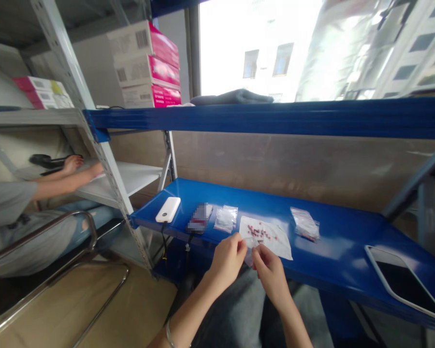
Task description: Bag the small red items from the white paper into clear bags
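Note:
My left hand (230,258) and my right hand (268,270) are close together over the table's front edge, fingers pinched. Between them they hold a small clear plastic bag (252,243); its contents are too small to make out. Just beyond lies a white sheet (281,244) with several small dark red pieces (255,231) scattered on it. To its left is a stack of clear plastic bags (226,218). On its right rests another pile of clear bags (305,224) with something reddish at the lower edge.
The blue table (333,256) also bears a white power bank (168,210) with a cable, a phone (200,218) and a larger white-framed phone (402,280). Above runs a blue shelf beam (261,117) with pink-and-white boxes (148,67). At left, another person's arm (67,183) reaches over a shelf.

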`<state>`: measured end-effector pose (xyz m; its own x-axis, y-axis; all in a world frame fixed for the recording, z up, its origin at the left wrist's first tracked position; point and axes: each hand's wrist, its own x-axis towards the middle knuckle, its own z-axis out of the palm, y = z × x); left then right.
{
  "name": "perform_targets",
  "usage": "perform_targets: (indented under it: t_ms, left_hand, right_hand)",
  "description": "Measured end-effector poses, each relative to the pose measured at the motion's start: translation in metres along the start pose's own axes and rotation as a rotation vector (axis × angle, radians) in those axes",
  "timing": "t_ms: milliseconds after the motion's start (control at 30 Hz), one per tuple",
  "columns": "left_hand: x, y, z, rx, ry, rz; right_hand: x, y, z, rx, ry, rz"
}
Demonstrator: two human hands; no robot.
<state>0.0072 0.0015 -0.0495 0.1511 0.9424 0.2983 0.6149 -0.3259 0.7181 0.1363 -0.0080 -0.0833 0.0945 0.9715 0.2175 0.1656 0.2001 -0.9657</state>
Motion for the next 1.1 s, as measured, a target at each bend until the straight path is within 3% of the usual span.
perform_targets:
  t_ms: [233, 467, 800, 967, 1100]
  left_hand:
    - [-0.001, 0.004, -0.003, -0.063, 0.071, 0.146]
    - [-0.007, 0.012, -0.006, 0.163, -0.060, 0.137]
    - [-0.006, 0.011, -0.005, 0.205, -0.046, 0.252]
    - [-0.007, 0.013, -0.005, 0.234, -0.048, 0.343]
    - [-0.006, 0.016, -0.008, 0.282, -0.064, 0.394]
  right_hand:
    - [-0.003, -0.010, -0.009, -0.170, 0.020, -0.081]
    - [-0.007, -0.013, -0.005, -0.099, 0.008, -0.085]
    - [-0.002, -0.018, -0.001, 0.463, -0.089, 0.432]
    - [0.003, -0.018, -0.003, 0.835, -0.203, 0.521]
    - [0.004, -0.018, -0.006, 0.968, -0.264, 0.550]
